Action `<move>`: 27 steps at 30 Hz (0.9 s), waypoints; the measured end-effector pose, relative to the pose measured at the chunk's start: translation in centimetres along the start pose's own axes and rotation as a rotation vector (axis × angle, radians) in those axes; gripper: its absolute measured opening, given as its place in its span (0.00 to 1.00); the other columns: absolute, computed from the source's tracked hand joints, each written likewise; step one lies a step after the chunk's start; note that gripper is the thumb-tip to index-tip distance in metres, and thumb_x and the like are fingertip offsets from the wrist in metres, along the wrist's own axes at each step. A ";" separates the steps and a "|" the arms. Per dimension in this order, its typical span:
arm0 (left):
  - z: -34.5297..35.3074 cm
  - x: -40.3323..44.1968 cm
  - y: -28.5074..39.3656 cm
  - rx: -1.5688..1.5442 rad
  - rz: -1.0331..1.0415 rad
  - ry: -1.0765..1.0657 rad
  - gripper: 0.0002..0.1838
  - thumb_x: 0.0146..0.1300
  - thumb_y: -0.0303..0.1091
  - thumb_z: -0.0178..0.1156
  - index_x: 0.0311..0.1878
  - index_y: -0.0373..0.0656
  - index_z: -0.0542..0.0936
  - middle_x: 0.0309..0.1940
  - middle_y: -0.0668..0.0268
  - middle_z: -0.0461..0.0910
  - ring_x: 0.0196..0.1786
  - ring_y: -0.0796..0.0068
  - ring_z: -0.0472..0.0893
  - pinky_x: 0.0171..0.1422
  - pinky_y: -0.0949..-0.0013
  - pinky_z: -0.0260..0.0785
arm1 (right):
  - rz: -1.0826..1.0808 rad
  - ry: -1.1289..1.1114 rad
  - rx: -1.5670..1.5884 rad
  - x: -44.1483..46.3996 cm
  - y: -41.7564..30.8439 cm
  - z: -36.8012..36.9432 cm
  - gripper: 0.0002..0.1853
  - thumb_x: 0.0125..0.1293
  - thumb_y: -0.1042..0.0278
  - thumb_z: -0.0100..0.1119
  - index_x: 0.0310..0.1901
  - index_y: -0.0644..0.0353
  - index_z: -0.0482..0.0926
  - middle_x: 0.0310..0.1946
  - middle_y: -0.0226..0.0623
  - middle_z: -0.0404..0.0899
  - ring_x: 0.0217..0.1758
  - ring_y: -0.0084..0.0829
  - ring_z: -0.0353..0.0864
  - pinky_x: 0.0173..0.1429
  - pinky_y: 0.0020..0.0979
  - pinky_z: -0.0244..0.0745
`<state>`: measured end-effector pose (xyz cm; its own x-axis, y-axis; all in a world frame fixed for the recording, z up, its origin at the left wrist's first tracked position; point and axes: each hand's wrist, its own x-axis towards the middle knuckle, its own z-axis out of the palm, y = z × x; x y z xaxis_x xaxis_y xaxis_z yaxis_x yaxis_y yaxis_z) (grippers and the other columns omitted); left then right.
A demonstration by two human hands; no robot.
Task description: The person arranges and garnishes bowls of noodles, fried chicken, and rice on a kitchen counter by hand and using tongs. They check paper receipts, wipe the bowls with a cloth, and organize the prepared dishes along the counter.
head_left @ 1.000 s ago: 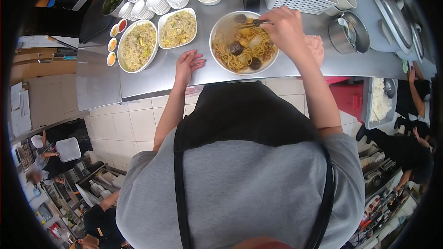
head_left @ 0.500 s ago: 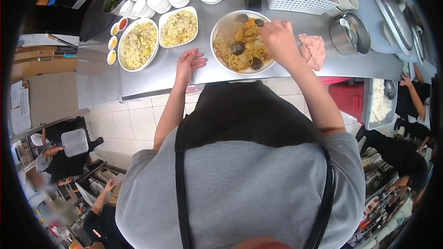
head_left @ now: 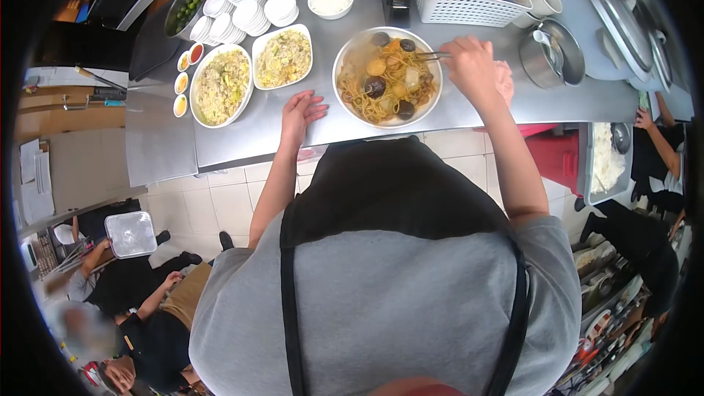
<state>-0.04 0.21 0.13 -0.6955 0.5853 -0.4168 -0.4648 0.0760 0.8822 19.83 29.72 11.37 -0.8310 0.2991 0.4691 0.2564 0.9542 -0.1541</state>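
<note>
My right hand [head_left: 471, 62] grips slim metal tongs [head_left: 435, 55] at the right rim of a white bowl [head_left: 337, 92]. Their tips point in over noodles [head_left: 396, 82] topped with dark mushrooms and pale round pieces. Just left of that bowl, my left hand [head_left: 302, 114] hovers by the counter's front edge or rests on it, fingers loosely stretched and holding nothing. Farther left are an oval dish of fried rice [head_left: 221, 86] and a squarer dish of fried rice [head_left: 282, 57]. Partly behind my right hand lies a pink cloth [head_left: 503, 82].
Stacks of white lids [head_left: 249, 15], a bowl of white shreds [head_left: 330, 1] and small sauce cups [head_left: 180, 106] stand left. A tape dispenser [head_left: 396, 4], a white basket [head_left: 469, 11] of bottles and a steel pot [head_left: 561, 66] line the back. People stand behind on both sides.
My right hand has moved right, off the noodles, and the tongs now show. The view has shifted slightly. My left hand stays put. People at lower left have moved.
</note>
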 end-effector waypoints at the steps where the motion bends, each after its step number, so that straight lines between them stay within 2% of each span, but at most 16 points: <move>1: -0.1 -0.1 0.0 0.007 0.000 -0.003 0.15 0.65 0.33 0.45 0.51 0.33 0.67 0.43 0.53 0.75 0.40 0.64 0.79 0.42 0.69 0.74 | 0.008 0.004 -0.005 -0.1 0.3 1.1 0.06 0.42 0.72 0.59 0.27 0.54 0.79 0.25 0.27 0.74 0.36 0.29 0.72 0.42 0.32 0.59; 4: 0.1 -0.1 0.2 0.019 -0.001 -0.011 0.16 0.65 0.33 0.45 0.52 0.34 0.67 0.43 0.53 0.75 0.40 0.64 0.79 0.42 0.69 0.74 | -0.079 -0.093 -0.098 0.1 0.1 3.2 0.06 0.43 0.72 0.58 0.26 0.54 0.79 0.26 0.27 0.75 0.37 0.28 0.71 0.42 0.32 0.59; 7: 0.0 -0.1 0.1 0.007 -0.001 -0.016 0.16 0.65 0.34 0.45 0.52 0.34 0.67 0.43 0.53 0.75 0.40 0.65 0.79 0.42 0.69 0.74 | -0.128 -0.131 -0.010 -0.1 -0.3 3.4 0.06 0.42 0.73 0.58 0.26 0.54 0.79 0.26 0.26 0.75 0.38 0.27 0.71 0.43 0.32 0.59; 9: -0.1 0.0 -0.1 -0.006 0.008 -0.020 0.16 0.65 0.34 0.45 0.51 0.34 0.67 0.43 0.53 0.75 0.40 0.65 0.79 0.42 0.69 0.74 | -0.173 -0.239 -0.024 -0.5 -0.2 3.1 0.06 0.42 0.73 0.58 0.27 0.54 0.79 0.27 0.26 0.75 0.40 0.27 0.71 0.44 0.33 0.58; 12: -0.2 0.0 -0.1 -0.018 0.009 -0.006 0.15 0.65 0.33 0.46 0.51 0.34 0.67 0.43 0.53 0.75 0.40 0.65 0.79 0.42 0.69 0.74 | -0.153 -0.312 0.082 -0.7 0.1 2.1 0.07 0.42 0.72 0.60 0.27 0.54 0.79 0.27 0.26 0.75 0.39 0.27 0.71 0.46 0.33 0.58; 16: -0.2 -0.1 -0.1 -0.040 0.016 -0.012 0.15 0.65 0.33 0.46 0.51 0.34 0.67 0.42 0.54 0.75 0.39 0.65 0.79 0.43 0.69 0.74 | -0.150 -0.298 0.013 0.4 0.2 0.2 0.07 0.40 0.71 0.62 0.26 0.54 0.79 0.27 0.25 0.74 0.39 0.27 0.71 0.46 0.33 0.57; 18: -0.2 -0.1 -0.1 -0.046 0.019 -0.015 0.15 0.65 0.34 0.46 0.51 0.35 0.67 0.42 0.54 0.75 0.39 0.65 0.80 0.43 0.69 0.74 | -0.089 -0.163 -0.015 0.5 -0.3 -1.4 0.08 0.40 0.71 0.62 0.26 0.54 0.78 0.27 0.26 0.74 0.39 0.28 0.71 0.46 0.33 0.58; 19: -0.1 -0.1 0.0 -0.034 0.012 -0.009 0.15 0.65 0.34 0.46 0.51 0.34 0.67 0.42 0.54 0.75 0.39 0.65 0.80 0.43 0.69 0.74 | -0.096 -0.164 -0.019 0.4 -0.7 -1.7 0.08 0.40 0.71 0.62 0.26 0.54 0.78 0.27 0.26 0.74 0.39 0.28 0.71 0.46 0.33 0.58; 21: 0.0 -0.1 0.0 -0.033 0.011 -0.001 0.15 0.65 0.34 0.46 0.51 0.34 0.67 0.42 0.54 0.75 0.39 0.66 0.79 0.43 0.68 0.74 | -0.120 -0.083 0.010 0.4 -1.8 -2.0 0.07 0.41 0.73 0.60 0.26 0.54 0.78 0.26 0.27 0.73 0.38 0.28 0.70 0.44 0.33 0.58; 25: 0.0 -0.3 0.2 -0.011 0.012 0.004 0.15 0.65 0.34 0.46 0.51 0.34 0.67 0.41 0.54 0.75 0.38 0.66 0.79 0.43 0.68 0.74 | -0.228 -0.131 -0.046 -0.3 -2.6 -1.1 0.07 0.41 0.74 0.57 0.26 0.54 0.78 0.25 0.27 0.73 0.36 0.29 0.70 0.43 0.33 0.58; 27: -0.1 -0.2 0.1 -0.008 0.017 0.004 0.16 0.65 0.34 0.46 0.51 0.34 0.67 0.41 0.55 0.75 0.38 0.66 0.79 0.43 0.68 0.74 | -0.153 -0.057 -0.017 0.1 -3.0 -2.4 0.07 0.40 0.75 0.56 0.26 0.55 0.77 0.25 0.28 0.72 0.36 0.29 0.70 0.42 0.33 0.58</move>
<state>-0.05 0.00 0.28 -0.7052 0.5836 -0.4027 -0.4575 0.0594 0.8872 20.18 26.89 13.99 -0.8874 0.1495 0.4362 0.1326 0.9887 -0.0692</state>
